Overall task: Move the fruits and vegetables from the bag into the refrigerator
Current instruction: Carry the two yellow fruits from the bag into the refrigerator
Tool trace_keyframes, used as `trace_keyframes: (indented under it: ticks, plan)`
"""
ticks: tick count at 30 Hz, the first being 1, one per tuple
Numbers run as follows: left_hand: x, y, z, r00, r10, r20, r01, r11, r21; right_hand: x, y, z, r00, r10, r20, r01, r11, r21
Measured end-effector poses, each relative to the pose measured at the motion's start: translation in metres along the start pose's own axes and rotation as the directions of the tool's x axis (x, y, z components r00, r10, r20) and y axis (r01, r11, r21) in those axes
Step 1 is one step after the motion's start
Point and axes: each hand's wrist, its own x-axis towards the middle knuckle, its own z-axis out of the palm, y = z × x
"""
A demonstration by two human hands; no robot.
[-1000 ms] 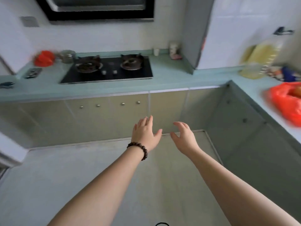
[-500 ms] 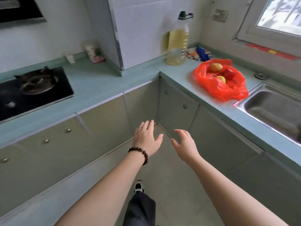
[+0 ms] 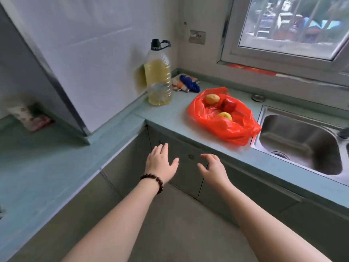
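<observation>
A red plastic bag (image 3: pixel 236 127) lies open on the teal countertop (image 3: pixel 170 114), just left of the sink. Inside it I see a yellowish-brown round fruit (image 3: pixel 212 99), a red pepper (image 3: pixel 229 105) and a yellow-green fruit (image 3: pixel 224 116). My left hand (image 3: pixel 161 163), with a dark bead bracelet on the wrist, and my right hand (image 3: pixel 213 169) are held out in front of the cabinet doors, below and short of the bag. Both hands are empty with fingers spread. No refrigerator is in view.
A large bottle of yellow oil (image 3: pixel 158 76) stands in the counter corner, with a blue and orange cloth (image 3: pixel 187 84) behind the bag. The steel sink (image 3: pixel 302 142) lies to the right under a window (image 3: pixel 294 27). A small packet (image 3: pixel 30 116) leans at the far left.
My view has swung right from the stove to the corner counter, and the bag is now closer and nearer the centre. Both hands stay open and empty, held out ahead.
</observation>
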Motion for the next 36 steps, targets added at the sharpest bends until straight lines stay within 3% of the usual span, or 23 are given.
trace_keyframes:
  ticks: [9, 20, 26, 36]
  plan:
    - [0.101, 0.027, 0.038, 0.972, 0.159, 0.175, -0.160, 0.987, -0.009, 0.082, 0.026, -0.021, 0.982, 0.134, -0.133, -0.132, 0.991, 0.029]
    - [0.261, 0.074, 0.082, 0.938, 0.266, 0.222, -0.272, 0.962, -0.003, 0.240, 0.069, -0.059, 0.886, 0.219, -0.409, -0.189, 0.976, 0.112]
    - [0.334, 0.104, 0.094, 0.939, 0.306, 0.157, -0.311, 0.950, 0.006, 0.303, 0.077, -0.051, 0.893, 0.275, -0.356, -0.296, 0.955, -0.003]
    - [0.408, 0.120, 0.111, 0.908, 0.394, 0.142, -0.396, 0.918, -0.010, 0.338, 0.097, -0.024, 0.866, 0.425, -0.264, -0.432, 0.901, 0.035]
